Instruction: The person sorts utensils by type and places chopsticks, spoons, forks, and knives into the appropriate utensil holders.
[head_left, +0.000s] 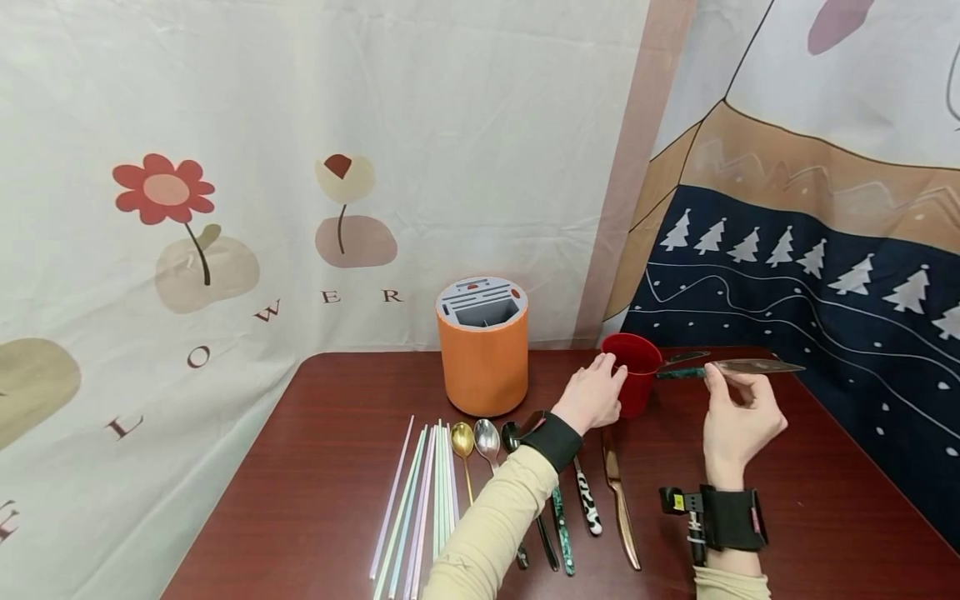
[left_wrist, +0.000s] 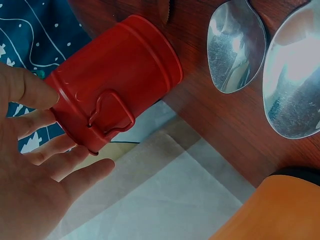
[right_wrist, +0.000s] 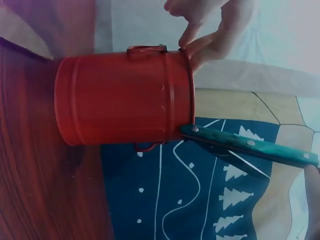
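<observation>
My left hand (head_left: 592,393) grips the rim of a small red metal bucket (head_left: 637,392) with wire side handles; in the left wrist view the thumb lies at its edge and the other fingers spread by its mouth. My right hand (head_left: 742,421) pinches a knife (head_left: 757,366) between thumb and fingertips. Its green marbled handle (right_wrist: 250,142) points left, and the handle's end overlaps the bucket's rim. The blade points right. A second knife blade (head_left: 686,357) sticks out at the bucket's mouth, its lower part hidden.
An orange cutlery holder (head_left: 483,367) with a slotted grey top stands left of the bucket. Pastel straws (head_left: 412,508), a gold spoon (head_left: 462,439), a silver spoon (head_left: 487,437), a copper-coloured knife (head_left: 618,500) and a black-and-white handled utensil (head_left: 588,500) lie on the table in front.
</observation>
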